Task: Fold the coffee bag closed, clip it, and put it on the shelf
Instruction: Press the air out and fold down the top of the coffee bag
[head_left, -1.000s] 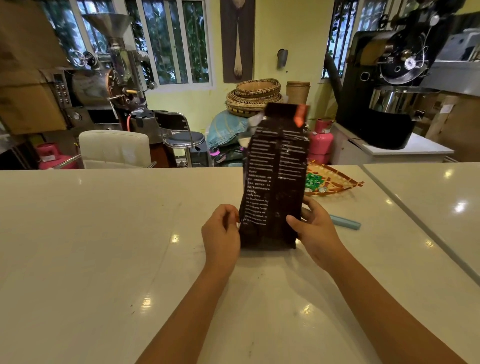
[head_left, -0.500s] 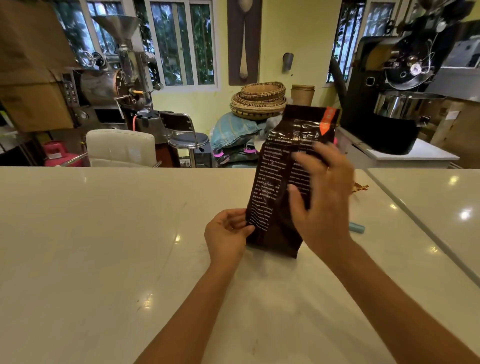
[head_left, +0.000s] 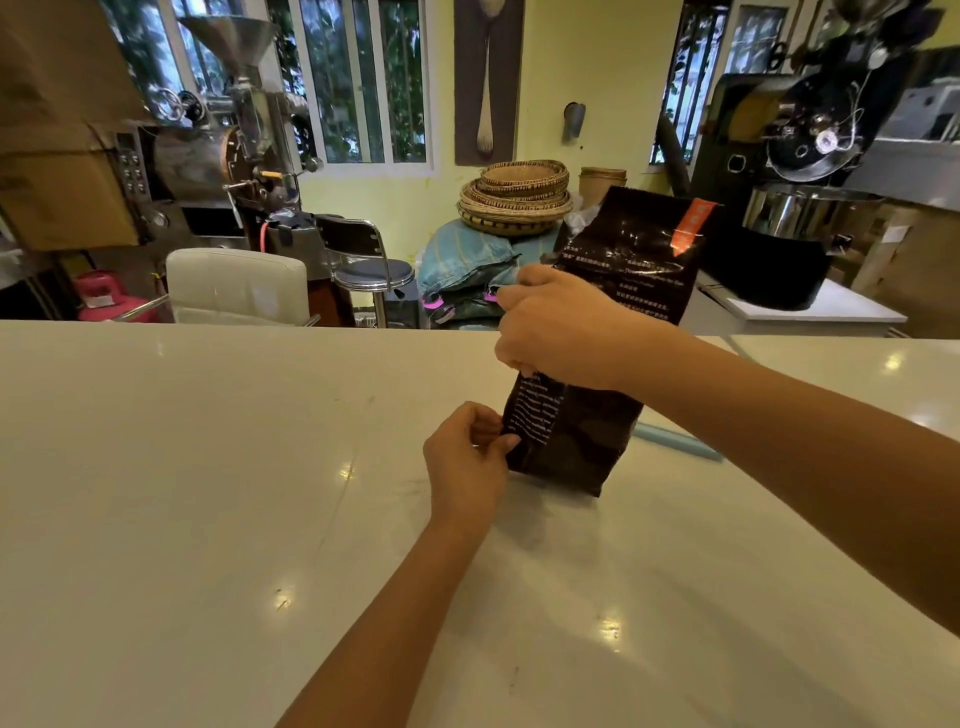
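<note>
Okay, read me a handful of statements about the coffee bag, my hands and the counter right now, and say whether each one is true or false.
1. The coffee bag stands upright on the white counter. True.
2. The left hand pinches the bag's lower left edge. True.
3. The right hand rests flat on the counter. False: it grips the bag around its middle.
4. A clip already holds the bag's top shut. False: no clip is on the top, which still stands tall and unfolded.
5. A light blue bar, perhaps the clip, lies on the counter behind the right forearm. True.
</note>
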